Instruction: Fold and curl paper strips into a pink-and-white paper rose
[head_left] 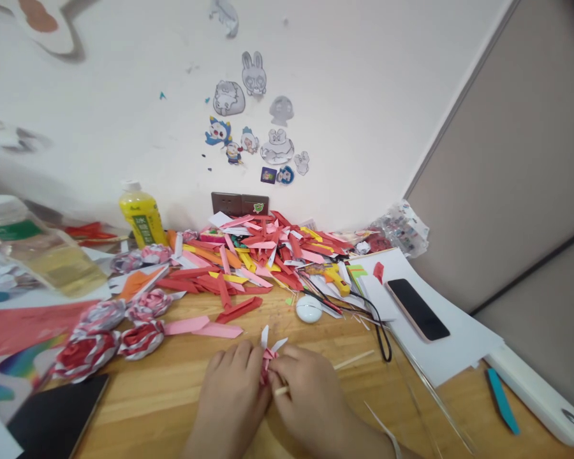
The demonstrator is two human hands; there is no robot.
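Note:
Close together at the front middle of the table, both hands grip one small piece of pink and white folded paper (268, 357). My left hand (234, 389) is closed around its left side, and my right hand (310, 386) pinches it from the right. Two white paper tips stick up between the fingers; the lower part is hidden by them. A pale band shows at the right thumb. Beyond the hands lie loose pink paper strips (205, 327) and a large heap of red, pink, yellow and white folded strips (268, 248). Several red and white paper rosettes (141, 338) sit to the left.
A yellow drink bottle (143, 220) and a plastic jar (62, 261) stand at the back left. A black tablet (60, 411) lies front left. To the right are a yellow glue gun (335, 279), a white rounded object (309, 309), a phone (418, 309) and white paper sheets (447, 360).

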